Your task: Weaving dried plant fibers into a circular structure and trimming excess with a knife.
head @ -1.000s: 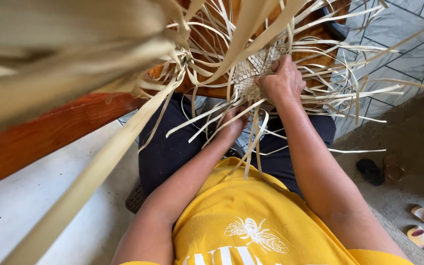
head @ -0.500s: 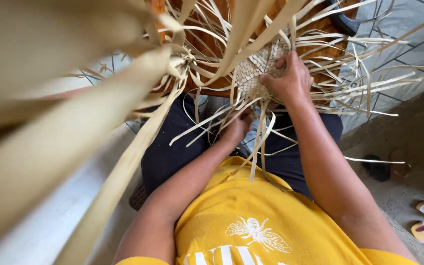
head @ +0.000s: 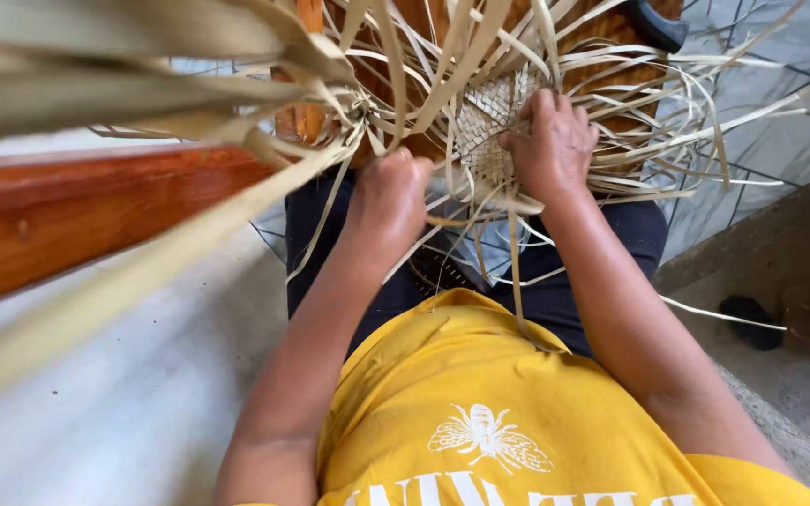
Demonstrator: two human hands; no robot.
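A small woven panel is complete at the centre; long loose strips radiate unwoven. The right hand presses it, fingers together; the left hand is apparently clenched on a strip. Work rests over the lap, above tiled floor, beside a wooden rail.

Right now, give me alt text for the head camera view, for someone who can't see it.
Seen from above, a person in a yellow shirt weaves pale flat strips: the right hand presses on the woven patch, and the left hand grips loose strips that fan out around it. A brown wooden beam crosses the left side.
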